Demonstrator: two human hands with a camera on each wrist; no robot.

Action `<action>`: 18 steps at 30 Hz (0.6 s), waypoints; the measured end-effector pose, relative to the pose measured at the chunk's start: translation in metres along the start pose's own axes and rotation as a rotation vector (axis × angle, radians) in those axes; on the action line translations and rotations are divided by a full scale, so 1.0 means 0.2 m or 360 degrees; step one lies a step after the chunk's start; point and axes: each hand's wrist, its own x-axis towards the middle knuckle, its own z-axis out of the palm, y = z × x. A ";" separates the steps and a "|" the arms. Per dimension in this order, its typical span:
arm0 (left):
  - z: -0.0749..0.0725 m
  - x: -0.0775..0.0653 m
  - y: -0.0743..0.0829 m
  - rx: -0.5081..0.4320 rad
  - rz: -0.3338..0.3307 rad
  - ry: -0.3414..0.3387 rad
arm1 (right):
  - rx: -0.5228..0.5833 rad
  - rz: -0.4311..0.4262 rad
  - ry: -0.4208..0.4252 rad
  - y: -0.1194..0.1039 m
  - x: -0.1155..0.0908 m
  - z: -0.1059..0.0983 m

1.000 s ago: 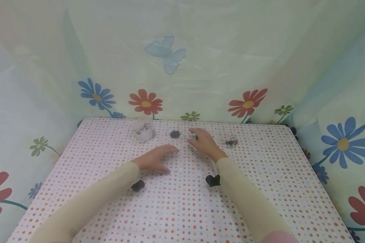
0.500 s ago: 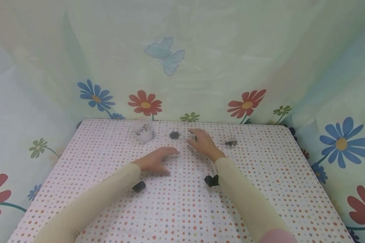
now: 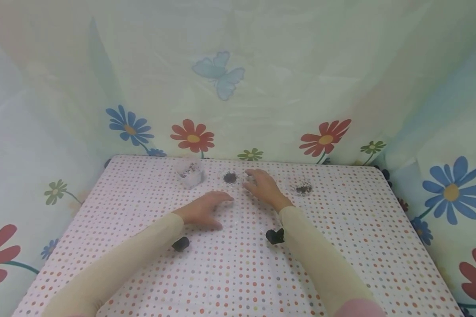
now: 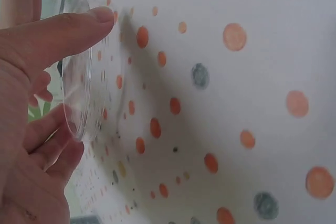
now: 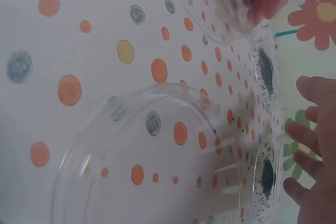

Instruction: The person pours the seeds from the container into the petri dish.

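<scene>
My left hand (image 3: 204, 209) grips a clear round petri dish (image 4: 77, 100) by its edge, thumb on one side and curled fingers on the other. The dish stays close over the spotted tabletop. My right hand (image 3: 263, 187) hovers with relaxed, parted fingers at a small clear dish (image 5: 268, 174) of dark grains. In the head view this hand covers most of that dish. Just left of it stands another clear dish with a dark heap of grains (image 3: 230, 178). A clear dish or lid (image 5: 149, 90) lies in front of my right wrist.
A clear cup (image 3: 189, 176) with dark specks stands at the back left. Right of my right hand sits a clear dish with scattered dark grains (image 3: 303, 188). The flowered backdrop (image 3: 262, 88) rises behind the table's far edge. Stray specks dot the cloth.
Both hands keep almost the same places and poses. My right fingers have shifted slightly left, and the dark grains seen beside them before are now covered. The head view has tilted a little.
</scene>
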 end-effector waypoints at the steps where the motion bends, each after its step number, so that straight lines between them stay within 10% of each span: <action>1: -0.01 0.00 0.00 0.0015 0.0005 0.0014 | -0.0003 0.0001 0.0000 0.00 0.00 0.00; 18: -0.12 0.01 -0.01 0.0043 -0.0136 0.0242 | -0.0119 0.0014 0.0030 0.01 0.05 0.04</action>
